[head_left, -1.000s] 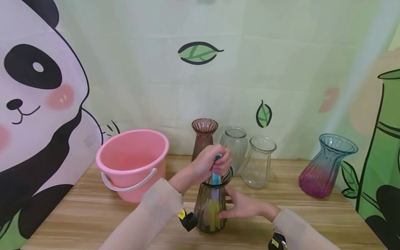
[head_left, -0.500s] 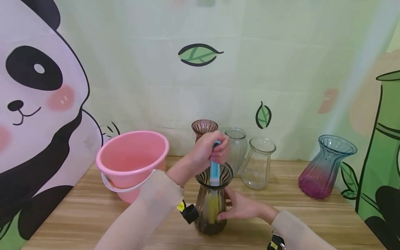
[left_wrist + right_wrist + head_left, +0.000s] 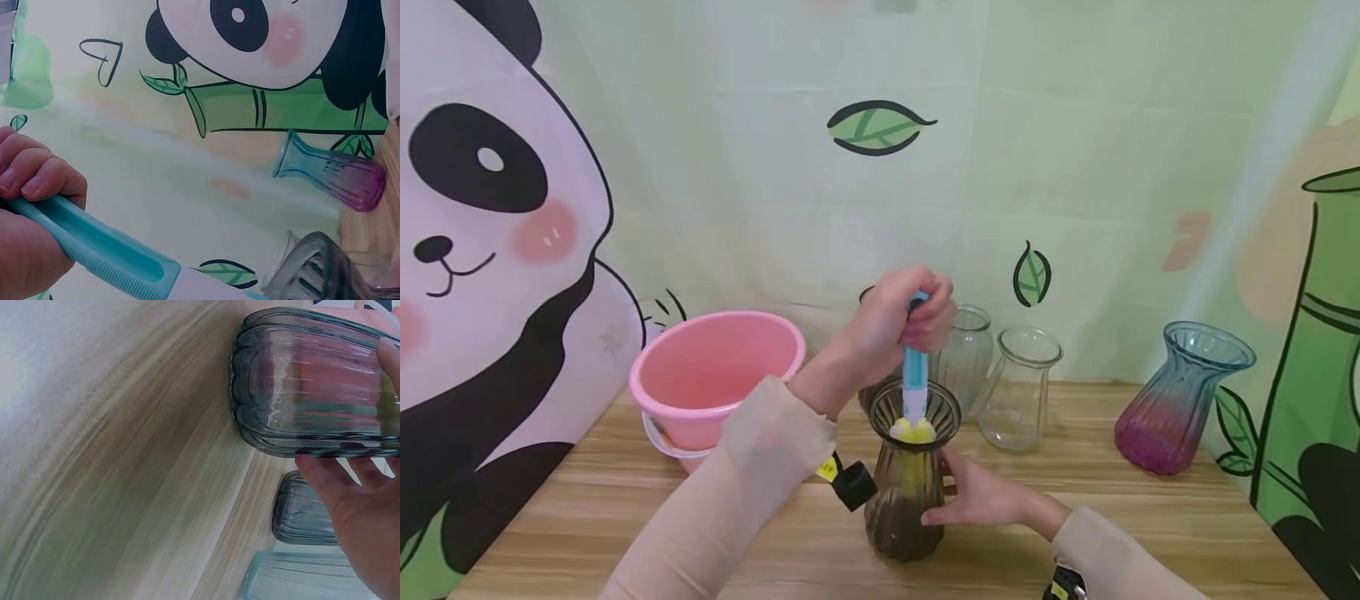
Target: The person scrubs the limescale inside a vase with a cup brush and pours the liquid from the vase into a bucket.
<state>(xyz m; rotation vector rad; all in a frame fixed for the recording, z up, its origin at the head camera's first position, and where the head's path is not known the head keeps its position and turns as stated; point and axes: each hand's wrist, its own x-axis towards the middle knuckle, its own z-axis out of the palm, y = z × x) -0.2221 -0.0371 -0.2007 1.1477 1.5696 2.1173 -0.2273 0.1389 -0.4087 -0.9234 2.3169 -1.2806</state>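
In the head view my left hand [image 3: 891, 329] grips the light-blue handle [image 3: 915, 367] of a bottle brush, curled round its upper end. The brush's yellow and white sponge head [image 3: 912, 432] sits in the mouth of a smoky grey ribbed glass vase [image 3: 901, 525], with its lower part showing through the neck. My right hand [image 3: 981, 493] holds this vase from the right side, thumb in front and fingers behind. The left wrist view shows the blue handle [image 3: 119, 256] in the fist; in the right wrist view the fingers lie along the vase wall [image 3: 312, 394].
A pink bucket [image 3: 790, 346] with a white handle stands at left. Behind the grey vase are a mostly hidden brownish vase [image 3: 868, 392] and two clear glass vases [image 3: 970, 358] [image 3: 1018, 400]. A blue-to-purple vase [image 3: 1180, 400] stands at right on the wooden table [image 3: 1037, 558].
My left hand has risen with the brush, drawing the sponge head from low in the vase up to its mouth. My right hand stays on the vase.
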